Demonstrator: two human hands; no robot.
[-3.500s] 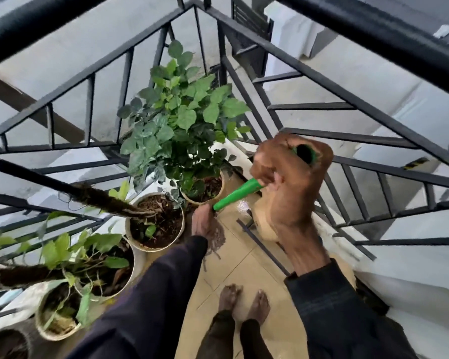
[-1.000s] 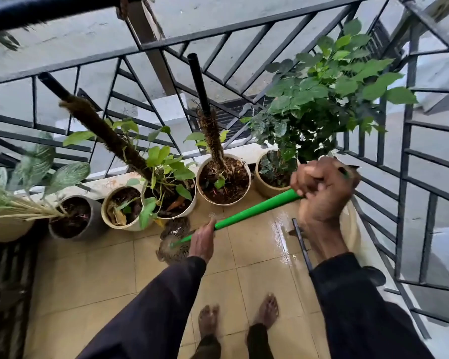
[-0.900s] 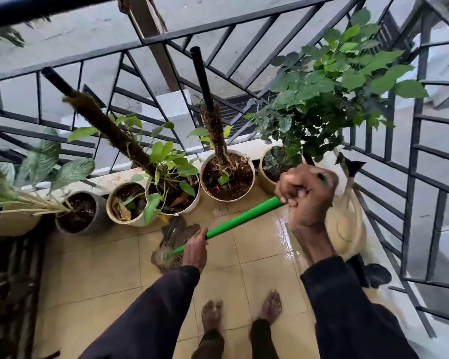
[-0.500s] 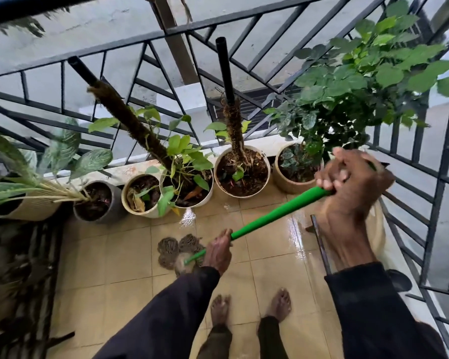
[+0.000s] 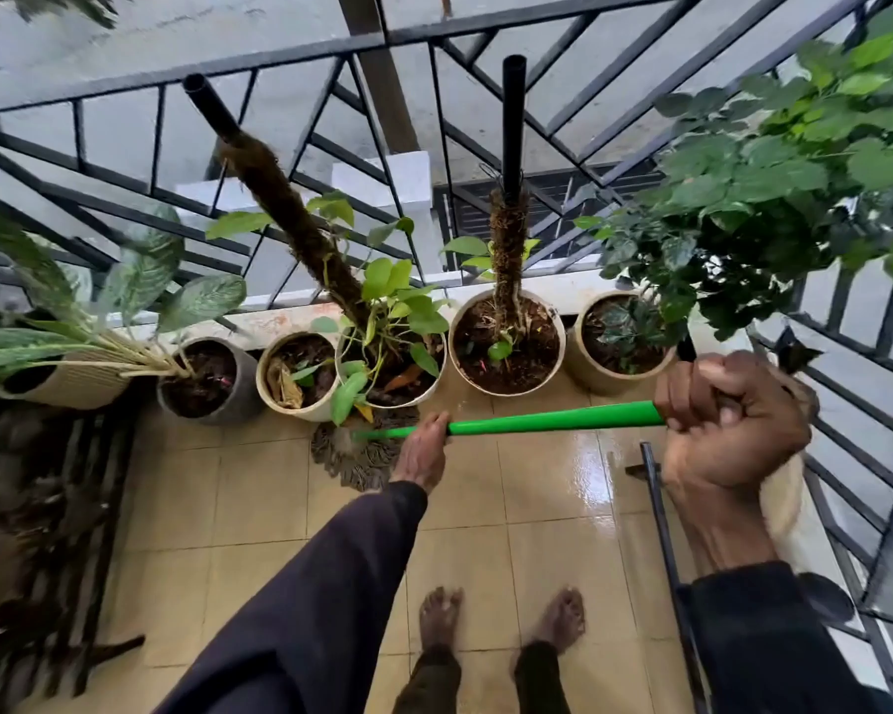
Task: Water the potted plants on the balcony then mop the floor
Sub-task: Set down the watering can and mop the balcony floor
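I hold a mop by its green handle (image 5: 552, 421). My right hand (image 5: 728, 420) grips the upper end, and my left hand (image 5: 424, 450) grips it lower down. The stringy mop head (image 5: 351, 456) lies on the tan floor tiles (image 5: 259, 487), right against the pot of the leafy pothos plant (image 5: 390, 353). Several potted plants stand in a row along the railing: a grey pot (image 5: 205, 378), a small cream pot (image 5: 295, 376), a pot with a mossy pole (image 5: 506, 342) and a bushy plant's pot (image 5: 619, 342).
A black metal railing (image 5: 485, 33) closes the balcony ahead and on the right. A cream watering can (image 5: 784, 497) sits behind my right hand. A dark rack (image 5: 47, 507) fills the left side. My bare feet (image 5: 501, 615) stand on wet, shiny tiles.
The mop head has moved forward across the tiles, up against the middle pots. My right hand has dropped, so the handle lies flatter. Both hands keep their grip.
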